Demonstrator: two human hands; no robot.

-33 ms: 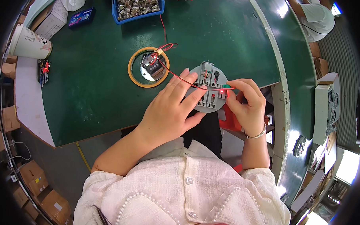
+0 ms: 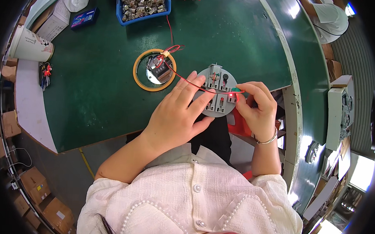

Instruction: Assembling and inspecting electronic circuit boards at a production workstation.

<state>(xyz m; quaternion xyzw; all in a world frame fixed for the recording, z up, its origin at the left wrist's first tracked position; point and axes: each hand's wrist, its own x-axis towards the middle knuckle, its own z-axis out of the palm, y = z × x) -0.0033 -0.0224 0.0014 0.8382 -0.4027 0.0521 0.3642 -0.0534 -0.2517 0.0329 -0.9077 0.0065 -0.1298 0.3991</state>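
Head view shows the left hand, fingers spread, touching a round gray component plate at the green table's near edge. The right hand pinches the red wire's end beside the plate's glowing red light.

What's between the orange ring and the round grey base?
Head view: part of the left hand, a red wire running across it toward the grey base, and green tabletop.
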